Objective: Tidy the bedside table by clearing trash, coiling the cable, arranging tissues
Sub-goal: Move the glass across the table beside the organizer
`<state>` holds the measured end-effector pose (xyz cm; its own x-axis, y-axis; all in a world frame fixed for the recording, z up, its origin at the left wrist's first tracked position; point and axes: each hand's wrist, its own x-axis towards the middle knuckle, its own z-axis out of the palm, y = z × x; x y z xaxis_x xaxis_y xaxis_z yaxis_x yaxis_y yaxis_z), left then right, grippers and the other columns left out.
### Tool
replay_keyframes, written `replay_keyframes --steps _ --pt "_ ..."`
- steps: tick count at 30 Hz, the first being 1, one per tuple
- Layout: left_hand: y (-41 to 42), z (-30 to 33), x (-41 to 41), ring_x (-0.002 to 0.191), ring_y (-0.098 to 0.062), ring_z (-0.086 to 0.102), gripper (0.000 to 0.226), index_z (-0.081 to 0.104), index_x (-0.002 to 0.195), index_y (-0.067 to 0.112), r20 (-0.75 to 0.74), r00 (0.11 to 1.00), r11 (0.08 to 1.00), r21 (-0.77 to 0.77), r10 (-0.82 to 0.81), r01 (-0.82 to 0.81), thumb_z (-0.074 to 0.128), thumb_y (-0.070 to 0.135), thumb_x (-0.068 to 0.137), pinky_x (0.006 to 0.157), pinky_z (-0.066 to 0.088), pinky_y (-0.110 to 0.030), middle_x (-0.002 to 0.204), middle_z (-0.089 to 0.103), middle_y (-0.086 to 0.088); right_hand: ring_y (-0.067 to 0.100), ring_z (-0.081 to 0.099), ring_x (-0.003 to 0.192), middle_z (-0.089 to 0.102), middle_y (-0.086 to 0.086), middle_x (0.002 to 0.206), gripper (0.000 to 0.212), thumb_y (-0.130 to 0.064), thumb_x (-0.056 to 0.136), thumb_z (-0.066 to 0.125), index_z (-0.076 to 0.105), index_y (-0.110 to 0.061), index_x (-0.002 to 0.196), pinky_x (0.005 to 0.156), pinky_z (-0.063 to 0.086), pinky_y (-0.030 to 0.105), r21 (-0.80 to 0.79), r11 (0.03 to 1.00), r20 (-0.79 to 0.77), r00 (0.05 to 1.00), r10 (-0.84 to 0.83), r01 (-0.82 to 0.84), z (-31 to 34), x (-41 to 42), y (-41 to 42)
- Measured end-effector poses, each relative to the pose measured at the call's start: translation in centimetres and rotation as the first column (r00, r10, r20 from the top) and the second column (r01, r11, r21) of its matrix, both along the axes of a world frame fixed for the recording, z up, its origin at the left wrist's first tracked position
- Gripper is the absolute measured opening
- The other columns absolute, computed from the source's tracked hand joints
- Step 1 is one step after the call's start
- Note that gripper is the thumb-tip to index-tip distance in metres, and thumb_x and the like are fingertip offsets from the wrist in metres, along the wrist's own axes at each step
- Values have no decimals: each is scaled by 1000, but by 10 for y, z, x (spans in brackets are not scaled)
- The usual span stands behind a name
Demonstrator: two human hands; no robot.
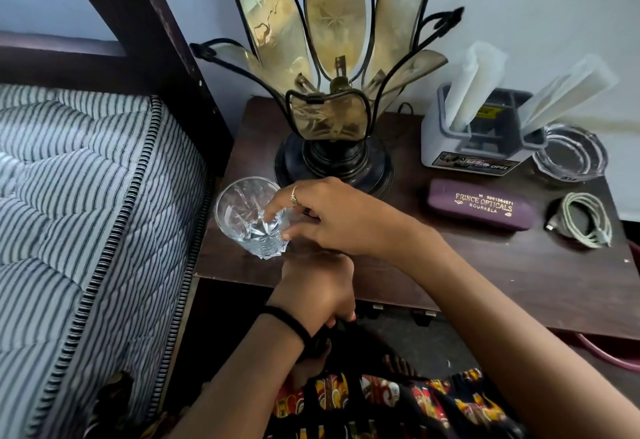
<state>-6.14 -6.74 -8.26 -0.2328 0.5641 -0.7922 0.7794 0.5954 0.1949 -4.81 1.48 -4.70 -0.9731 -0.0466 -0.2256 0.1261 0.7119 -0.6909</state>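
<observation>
Head view: right fingers (277, 212) round glass (251, 217), lamp (334, 148) just behind; left fingers unclear.

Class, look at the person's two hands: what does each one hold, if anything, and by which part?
The right hand holds the glass tilted, fingers at its base. What the left hand holds cannot be told.

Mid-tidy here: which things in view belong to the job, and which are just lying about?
Job things: coiled cable; tissues in the holder; glass, gripped by the right hand.

Just there: lamp; glasses case; ashtray; mattress.
</observation>
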Motion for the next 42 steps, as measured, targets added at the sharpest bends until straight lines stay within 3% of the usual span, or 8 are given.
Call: replay_keyframes --steps 6,15,18,22,27,31,37,42 --pt "0 8 7 90 -20 68 37 43 58 16 -42 999 997 69 -27 29 67 28 83 87 51 -34 73 62 7 27 62 93 68 12 95 20 -19 86 68 64 -10 103 84 48 43 -3 997 -85 994 -76 76 -5 8 -3" --pt "17 14 24 98 -25 64 12 57 80 9 -55 992 990 77 -117 121 63 19 82 81 48 -36 64 49 -2 21 65 87 72 6 88 13 -21 85 69 68 -12 94 80 49 39 83 980 -120 978 -171 181 7 51 25" --pt "24 14 33 107 -27 60 29 55 110 7 -124 982 987 60 -142 150 59 13 82 79 40 -35 99 63 -6 21 66 89 74 3 88 12 -22 84 69 70 -15 94 79 50 37 144 970 -88 978 -187 198 19 68 35" --pt "34 16 48 114 -27 56 34 53 117 10 -209 956 973 64 -205 223 57 10 83 81 37 -33 123 59 -9 19 66 92 74 -1 89 8 -20 85 67 69 -21 93 81 52 33 196 945 -12 965 -264 261 38 91 54" --pt "53 18 64 118 -26 54 36 54 121 13 -242 949 964 118 -203 237 56 13 84 87 42 -35 126 56 -7 1 60 63 71 -12 75 6 -17 79 75 73 -23 80 59 42 1 279 879 -8 916 -401 387 69 130 92" --pt "64 15 67 119 -26 53 38 54 121 14 -226 953 973 66 -201 221 57 11 83 85 42 -34 128 55 -6 2 64 65 68 -10 70 11 -26 74 80 75 -21 83 61 51 17 304 814 21 851 -524 494 79 161 120" --pt "72 7 66 113 -26 57 27 57 111 18 -256 959 984 93 -123 150 56 23 85 77 37 -31 120 60 -3 9 66 62 72 -7 66 12 -32 70 81 73 -25 75 58 49 15 374 678 15 727 -687 633 76 199 161" --pt "73 2 60 110 -24 57 23 55 107 19 -270 957 990 60 -106 126 55 20 84 74 36 -31 117 59 -2 11 73 61 75 0 66 11 -25 69 83 73 -25 74 76 61 40 97 491 -114 500 -859 866 72 220 186"
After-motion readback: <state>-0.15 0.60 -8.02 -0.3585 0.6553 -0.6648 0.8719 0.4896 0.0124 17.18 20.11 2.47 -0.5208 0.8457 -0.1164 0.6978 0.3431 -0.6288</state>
